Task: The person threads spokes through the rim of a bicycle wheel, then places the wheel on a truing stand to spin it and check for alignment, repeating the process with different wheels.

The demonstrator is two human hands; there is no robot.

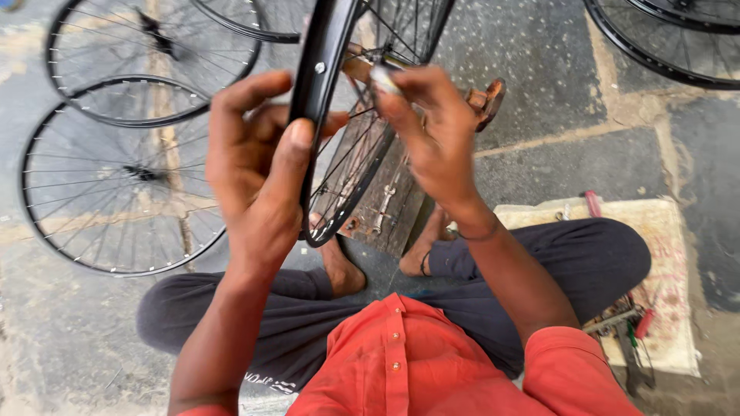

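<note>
A black bicycle wheel rim (322, 69) with thin spokes stands edge-on in front of me, its lower part down by my feet. My left hand (258, 166) grips the rim, thumb pressed on its outer face and fingers curled behind it. My right hand (435, 135) is on the spoke side, fingers pinched on a small metal tool (383, 78) at a spoke near the rim. Under the wheel lies a worn wooden board (385, 204) with metal fittings.
Two spoked wheels lie flat on the stone floor at left (116, 192) (150, 58), and more rims at top right (663, 46). A pale mat (663, 254) under my right leg carries hand tools (624, 323). I sit cross-legged, barefoot.
</note>
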